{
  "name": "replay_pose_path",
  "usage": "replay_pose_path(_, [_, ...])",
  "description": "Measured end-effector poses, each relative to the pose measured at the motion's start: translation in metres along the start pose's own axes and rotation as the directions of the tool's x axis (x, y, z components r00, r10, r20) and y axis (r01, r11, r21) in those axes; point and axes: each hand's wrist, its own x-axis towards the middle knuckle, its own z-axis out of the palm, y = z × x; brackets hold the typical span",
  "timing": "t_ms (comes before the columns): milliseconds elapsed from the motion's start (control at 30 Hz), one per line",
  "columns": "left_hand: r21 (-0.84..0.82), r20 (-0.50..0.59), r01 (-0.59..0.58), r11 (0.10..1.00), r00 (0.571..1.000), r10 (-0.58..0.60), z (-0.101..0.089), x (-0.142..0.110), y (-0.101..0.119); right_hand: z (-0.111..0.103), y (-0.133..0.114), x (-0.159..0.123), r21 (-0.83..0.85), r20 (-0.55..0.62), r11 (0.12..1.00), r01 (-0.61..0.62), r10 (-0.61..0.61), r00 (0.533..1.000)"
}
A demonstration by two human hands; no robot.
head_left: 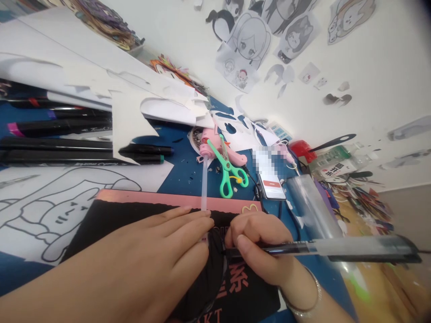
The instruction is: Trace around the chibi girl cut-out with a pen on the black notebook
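My right hand (261, 244) grips a pen (357, 248) with a clear barrel and dark grip, its tip end pointing left at the edge of a black piece (202, 282). My left hand (161, 251) lies flat over that black piece, fingers stretched out and pressing near its upper edge. Most of the piece is hidden under the hand. Both hands are over a black board or book (97, 224) with pink lettering and a pink strip along its far side. Just beyond my left fingertips stands the end of a translucent glue stick (204, 184) from a pink glue gun (212, 139).
Green scissors (229, 172) and a phone (271, 175) lie beyond the board on the blue table. Several black markers (77, 152) and white paper scraps (128, 121) are at left, above a line drawing (67, 211). A clear roll (313, 206) is at right.
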Motion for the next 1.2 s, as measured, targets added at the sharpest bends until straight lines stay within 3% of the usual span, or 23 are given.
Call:
replay_pose_path(267, [-0.077, -0.015, 0.057, 0.995, 0.998, -0.059, -0.006, 0.004, -0.001, 0.000, 0.000, 0.000, -0.002, 0.016, 1.000, 0.003, -0.003, 1.000])
replay_pose_path(467, [-0.057, -0.051, 0.033, 0.998, 0.998, -0.036, 0.001, -0.003, 0.002, -0.001, 0.002, 0.001, -0.016, 0.009, 1.000, 0.023, -0.022, 1.000])
replay_pose_path(667, [-0.138, -0.007, 0.185, 0.973, 0.982, -0.187, 0.012, -0.001, 0.009, 0.000, 0.004, 0.000, -0.006, 0.008, 1.000, 0.028, -0.028, 1.000])
replay_pose_path(833, [-0.163, -0.020, 0.221, 0.962, 0.974, -0.227, 0.014, -0.002, 0.011, 0.000, 0.005, 0.000, 0.006, 0.011, 1.000, 0.005, -0.005, 1.000])
replay_pose_path(933, [-0.154, -0.025, 0.185, 0.971, 0.981, -0.191, 0.011, -0.005, 0.007, -0.001, 0.005, 0.000, 0.020, 0.023, 1.000, 0.003, -0.004, 1.000])
replay_pose_path(1200, [0.060, -0.013, -0.023, 0.998, 1.000, 0.024, -0.001, 0.002, 0.004, -0.001, 0.004, 0.000, 0.007, 0.020, 1.000, -0.001, 0.001, 1.000])
